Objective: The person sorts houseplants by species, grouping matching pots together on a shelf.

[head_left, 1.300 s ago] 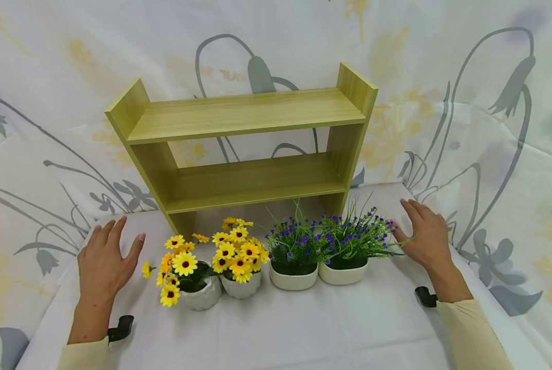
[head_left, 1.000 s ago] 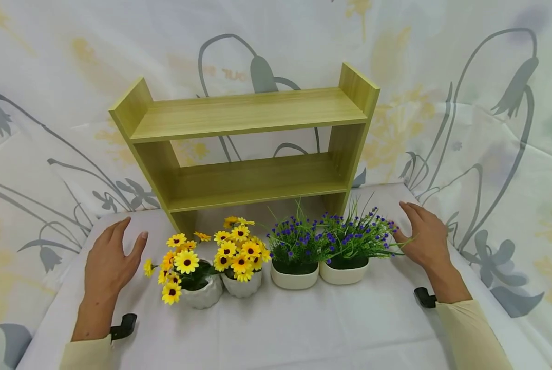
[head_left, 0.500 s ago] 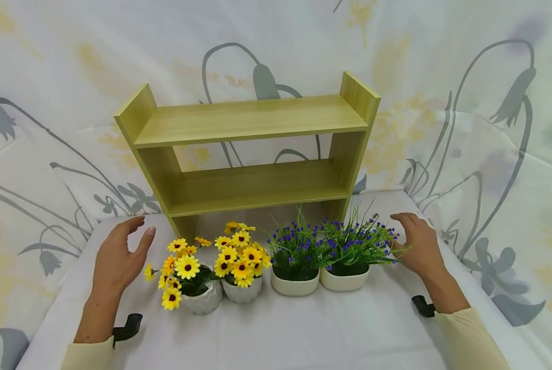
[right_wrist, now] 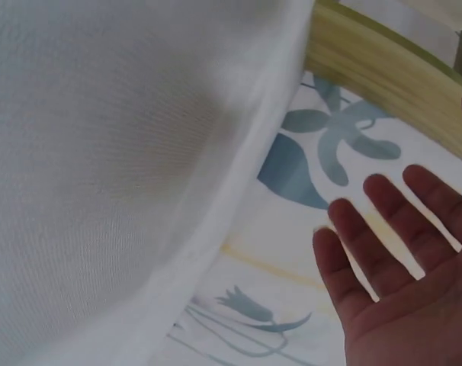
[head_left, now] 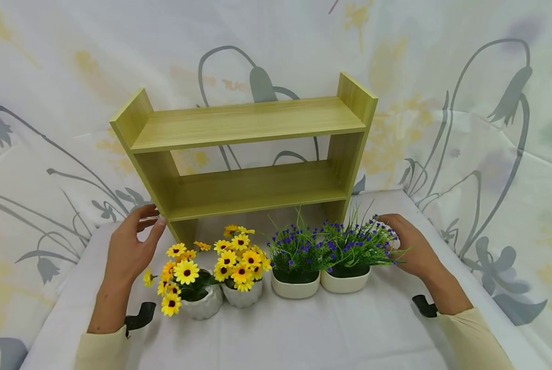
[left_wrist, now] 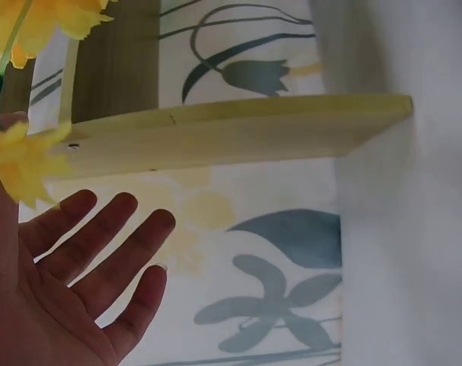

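Two-tier wooden shelf (head_left: 252, 122) stands at back of white-covered table (head_left: 303, 334), behind four flower pots (head_left: 296, 289). Good way, I think: bring both palms to side boards (head_left: 354, 100) at same height, squeeze evenly, keep wrists off yellow daisies (head_left: 186, 271). Left hand (head_left: 130, 252) loose, fingers bent slightly, holding nothing, just beside left board (head_left: 152, 172); can't tell if thumb touches. Right hand (head_left: 410, 249) loose too, holding nothing, near purple flowers (head_left: 356, 239), apart from right board (head_left: 342, 154).

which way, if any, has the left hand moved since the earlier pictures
Yes: the left hand has moved rightward in the head view, nearer the shelf.
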`<state>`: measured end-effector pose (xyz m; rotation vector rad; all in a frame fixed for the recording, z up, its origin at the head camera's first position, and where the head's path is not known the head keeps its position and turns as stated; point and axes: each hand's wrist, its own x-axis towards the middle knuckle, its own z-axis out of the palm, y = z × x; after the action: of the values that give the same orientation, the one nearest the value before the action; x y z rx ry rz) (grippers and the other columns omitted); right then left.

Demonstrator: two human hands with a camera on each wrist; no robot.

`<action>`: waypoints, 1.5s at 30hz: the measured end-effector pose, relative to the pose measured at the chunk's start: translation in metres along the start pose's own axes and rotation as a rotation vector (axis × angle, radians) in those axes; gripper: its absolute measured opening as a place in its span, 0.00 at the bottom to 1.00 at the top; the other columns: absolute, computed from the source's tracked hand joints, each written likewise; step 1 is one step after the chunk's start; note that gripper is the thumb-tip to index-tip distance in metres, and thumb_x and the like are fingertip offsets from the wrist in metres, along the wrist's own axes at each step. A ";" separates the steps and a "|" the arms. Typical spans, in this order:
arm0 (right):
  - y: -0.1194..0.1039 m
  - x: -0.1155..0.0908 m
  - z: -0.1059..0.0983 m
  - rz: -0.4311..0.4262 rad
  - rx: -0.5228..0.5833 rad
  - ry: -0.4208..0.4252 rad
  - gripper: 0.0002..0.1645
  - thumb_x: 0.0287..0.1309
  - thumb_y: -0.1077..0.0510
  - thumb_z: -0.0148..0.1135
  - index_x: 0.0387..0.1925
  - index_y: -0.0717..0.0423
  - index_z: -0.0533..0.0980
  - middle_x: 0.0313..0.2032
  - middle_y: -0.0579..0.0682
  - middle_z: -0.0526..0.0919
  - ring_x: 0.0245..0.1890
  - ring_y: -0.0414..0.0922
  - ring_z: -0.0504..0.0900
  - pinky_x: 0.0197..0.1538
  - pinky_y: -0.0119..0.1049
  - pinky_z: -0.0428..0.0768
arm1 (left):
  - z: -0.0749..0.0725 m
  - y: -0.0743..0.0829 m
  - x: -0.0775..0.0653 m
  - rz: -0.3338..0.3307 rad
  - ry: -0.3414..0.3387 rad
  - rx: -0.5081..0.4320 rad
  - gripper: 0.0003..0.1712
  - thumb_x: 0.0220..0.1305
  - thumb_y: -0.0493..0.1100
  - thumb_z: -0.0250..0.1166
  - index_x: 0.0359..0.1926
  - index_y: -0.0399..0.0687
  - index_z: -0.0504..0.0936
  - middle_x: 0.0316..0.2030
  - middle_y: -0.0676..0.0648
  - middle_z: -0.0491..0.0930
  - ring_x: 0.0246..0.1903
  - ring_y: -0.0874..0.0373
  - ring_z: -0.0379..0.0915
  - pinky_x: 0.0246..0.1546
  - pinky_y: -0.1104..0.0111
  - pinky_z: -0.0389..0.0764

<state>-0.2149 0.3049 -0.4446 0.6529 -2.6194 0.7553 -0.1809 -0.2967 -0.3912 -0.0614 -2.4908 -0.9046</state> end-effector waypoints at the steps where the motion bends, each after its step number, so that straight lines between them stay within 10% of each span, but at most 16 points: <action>1: 0.000 0.000 0.001 -0.015 0.006 0.000 0.47 0.38 0.82 0.70 0.66 0.62 0.74 0.63 0.60 0.79 0.64 0.64 0.77 0.57 0.59 0.80 | 0.000 0.001 0.002 0.011 0.003 -0.014 0.32 0.80 0.55 0.60 0.75 0.43 0.71 0.65 0.36 0.79 0.60 0.33 0.80 0.62 0.35 0.75; 8: 0.002 0.001 0.005 -0.052 0.158 -0.049 0.34 0.59 0.67 0.75 0.66 0.54 0.76 0.61 0.52 0.82 0.65 0.46 0.79 0.64 0.13 0.64 | 0.005 0.005 0.007 0.050 0.015 -0.044 0.29 0.80 0.52 0.61 0.72 0.40 0.73 0.62 0.34 0.80 0.56 0.31 0.83 0.50 0.35 0.83; 13: 0.004 -0.008 0.002 -0.113 0.259 -0.229 0.25 0.58 0.68 0.73 0.57 0.59 0.80 0.49 0.51 0.86 0.48 0.29 0.78 0.50 0.25 0.77 | 0.009 0.004 0.009 0.060 0.047 -0.035 0.27 0.80 0.51 0.62 0.70 0.40 0.76 0.60 0.37 0.82 0.52 0.34 0.86 0.46 0.51 0.89; 18: 0.001 -0.016 0.003 -0.025 0.382 -0.437 0.30 0.58 0.60 0.76 0.62 0.59 0.79 0.57 0.46 0.83 0.55 0.23 0.73 0.54 0.28 0.77 | 0.013 0.004 0.010 0.059 0.046 -0.029 0.26 0.79 0.50 0.63 0.68 0.39 0.77 0.59 0.37 0.82 0.51 0.36 0.87 0.44 0.79 0.81; 25: -0.008 -0.017 0.020 -0.062 0.334 -0.383 0.58 0.47 0.51 0.87 0.76 0.58 0.67 0.74 0.60 0.68 0.76 0.28 0.56 0.70 0.17 0.55 | 0.015 0.004 0.010 0.030 0.023 -0.057 0.28 0.80 0.51 0.63 0.68 0.36 0.75 0.60 0.34 0.80 0.53 0.32 0.85 0.51 0.38 0.84; 34: -0.022 -0.011 0.019 0.077 0.273 -0.401 0.71 0.44 0.46 0.87 0.81 0.64 0.56 0.80 0.67 0.55 0.80 0.70 0.50 0.74 0.74 0.54 | 0.013 0.004 0.009 -0.021 -0.009 -0.063 0.30 0.80 0.55 0.61 0.69 0.35 0.75 0.62 0.34 0.79 0.54 0.31 0.84 0.54 0.37 0.83; 45: -0.022 -0.011 0.020 0.123 0.325 -0.398 0.62 0.46 0.48 0.87 0.76 0.65 0.64 0.78 0.66 0.62 0.78 0.70 0.54 0.72 0.73 0.58 | 0.012 0.005 0.009 -0.035 -0.028 -0.068 0.31 0.81 0.55 0.60 0.69 0.35 0.75 0.63 0.34 0.79 0.55 0.31 0.84 0.55 0.37 0.83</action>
<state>-0.1979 0.2807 -0.4560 0.8072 -2.9431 1.2172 -0.1928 -0.2864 -0.3925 -0.0530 -2.4933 -1.0097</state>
